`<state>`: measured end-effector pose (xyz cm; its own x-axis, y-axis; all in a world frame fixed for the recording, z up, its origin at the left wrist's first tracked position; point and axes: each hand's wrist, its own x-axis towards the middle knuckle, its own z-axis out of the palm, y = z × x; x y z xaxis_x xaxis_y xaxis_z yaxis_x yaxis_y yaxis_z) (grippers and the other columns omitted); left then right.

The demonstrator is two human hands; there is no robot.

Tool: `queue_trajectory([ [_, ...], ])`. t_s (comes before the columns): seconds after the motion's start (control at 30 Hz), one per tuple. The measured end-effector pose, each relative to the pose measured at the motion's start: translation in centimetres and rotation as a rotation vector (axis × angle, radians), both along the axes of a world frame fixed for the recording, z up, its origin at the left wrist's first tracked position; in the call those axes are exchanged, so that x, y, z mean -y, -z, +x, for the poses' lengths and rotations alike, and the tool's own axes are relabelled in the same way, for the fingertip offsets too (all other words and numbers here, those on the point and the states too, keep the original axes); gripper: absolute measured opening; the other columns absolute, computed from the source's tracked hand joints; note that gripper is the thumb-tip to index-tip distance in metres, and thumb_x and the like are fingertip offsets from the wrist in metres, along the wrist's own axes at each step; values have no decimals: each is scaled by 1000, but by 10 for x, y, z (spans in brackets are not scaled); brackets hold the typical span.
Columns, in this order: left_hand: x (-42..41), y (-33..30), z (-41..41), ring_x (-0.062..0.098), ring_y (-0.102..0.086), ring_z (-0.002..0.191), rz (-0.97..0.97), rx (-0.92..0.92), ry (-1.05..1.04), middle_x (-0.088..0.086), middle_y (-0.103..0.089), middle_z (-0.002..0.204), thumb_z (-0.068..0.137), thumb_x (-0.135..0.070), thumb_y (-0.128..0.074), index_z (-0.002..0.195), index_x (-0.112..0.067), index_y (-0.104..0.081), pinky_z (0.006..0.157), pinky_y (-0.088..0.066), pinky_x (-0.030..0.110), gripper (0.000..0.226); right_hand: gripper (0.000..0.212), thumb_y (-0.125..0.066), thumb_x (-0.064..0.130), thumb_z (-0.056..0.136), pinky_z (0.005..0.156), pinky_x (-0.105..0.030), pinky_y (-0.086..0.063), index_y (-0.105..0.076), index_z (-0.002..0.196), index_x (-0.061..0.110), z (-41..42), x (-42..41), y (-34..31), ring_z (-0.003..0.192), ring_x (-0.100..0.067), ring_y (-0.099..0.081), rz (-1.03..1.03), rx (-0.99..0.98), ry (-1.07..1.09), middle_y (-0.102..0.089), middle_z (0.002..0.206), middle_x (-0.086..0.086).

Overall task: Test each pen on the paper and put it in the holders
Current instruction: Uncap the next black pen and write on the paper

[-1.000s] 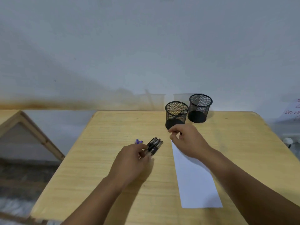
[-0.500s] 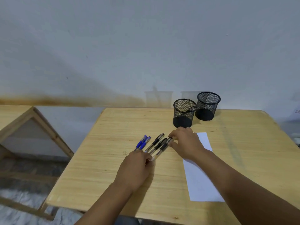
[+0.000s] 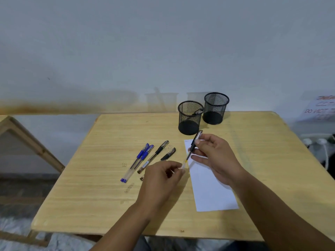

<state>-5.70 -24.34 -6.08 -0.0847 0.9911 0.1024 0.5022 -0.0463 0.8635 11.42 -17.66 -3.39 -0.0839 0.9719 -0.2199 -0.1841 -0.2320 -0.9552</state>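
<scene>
A black pen (image 3: 192, 149) is held above the table by both hands: my right hand (image 3: 214, 156) pinches its capped upper part, my left hand (image 3: 161, 178) pinches its clear lower end. A white strip of paper (image 3: 212, 192) lies under my right hand. Two blue pens (image 3: 137, 161) lie side by side on the wooden table (image 3: 101, 169), with two black pens (image 3: 154, 156) to their right, one partly hidden by my left hand. Two black mesh holders stand at the back: the left holder (image 3: 190, 117) has a pen leaning inside, the right holder (image 3: 215, 108) stands just behind it.
A wooden frame (image 3: 27, 142) stands to the left of the table. A white wall rises right behind the holders. A paper sign with red writing (image 3: 320, 109) and a white power strip (image 3: 315, 140) are at the far right.
My right hand has lifted one black pen out of the row and my left hand has taken its other end. The remaining pens now lie loose on the table. The camera has tilted down.
</scene>
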Motion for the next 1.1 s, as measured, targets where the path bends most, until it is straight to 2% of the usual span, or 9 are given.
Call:
queue_trajectory([
  [0.13,-8,-6,15,4,-66,70,9,70,53,-16,-72,77,87,-24,-73,88,-26,-78,66,-51,20,5,14,-56,10,98,78,-44,-62,-60,111,8,3,0,-7,81,-30,-74,12,-29,103,-66,95,-14],
  [0.23,-19,-12,20,2,-64,75,17,79,39,-20,-73,85,91,-28,-68,90,-27,-77,68,-49,15,9,14,-54,16,99,63,-35,-60,-65,108,15,8,6,-3,71,-18,-61,60,97,41,-59,90,-9],
  [0.33,-32,-19,22,1,-65,77,-14,175,16,-17,-73,87,93,-31,-65,100,-27,-76,73,-55,26,14,15,-56,27,98,59,-25,-49,-69,105,28,8,16,8,68,-11,-59,116,243,-68,-64,92,-1],
  [0.47,-41,-25,25,2,-57,66,-84,274,-16,-3,-73,82,92,-31,-66,93,-28,-78,66,-54,30,12,14,-59,31,96,54,-23,-42,-72,96,31,7,25,12,59,-10,-58,117,266,-102,-71,87,4],
  [0.6,-45,-21,26,1,-53,65,-156,375,-31,0,-65,77,89,-31,-71,92,-25,-78,67,-49,26,9,17,-63,36,93,60,-27,-47,-70,89,21,7,27,11,54,-9,-54,118,331,-48,-76,84,5],
  [0.77,-46,-19,29,4,-58,68,-159,402,-40,13,-70,85,89,-26,-72,89,-21,-76,74,-53,28,6,20,-63,34,93,60,-22,-41,-67,80,19,3,31,12,56,3,-55,155,414,23,-73,73,8],
  [0.9,-46,-17,32,5,-62,74,-164,416,-21,-1,-75,84,90,-26,-70,89,-23,-74,79,-53,32,5,20,-62,29,93,66,-22,-44,-63,75,22,0,32,15,74,-6,-62,187,430,53,-66,67,7],
  [1.0,-47,-14,33,2,-62,73,-165,424,-34,-5,-75,82,91,-25,-70,90,-22,-75,77,-53,27,5,19,-62,26,94,66,-22,-44,-63,75,20,1,33,16,68,-4,-58,204,431,46,-62,63,11],
  [1.1,-47,-11,33,5,-67,82,-176,481,-44,-5,-76,86,91,-23,-70,93,-21,-75,82,-52,26,6,15,-62,27,94,65,-17,-44,-67,81,22,0,34,18,65,1,-57,213,412,49,-62,62,20],
])
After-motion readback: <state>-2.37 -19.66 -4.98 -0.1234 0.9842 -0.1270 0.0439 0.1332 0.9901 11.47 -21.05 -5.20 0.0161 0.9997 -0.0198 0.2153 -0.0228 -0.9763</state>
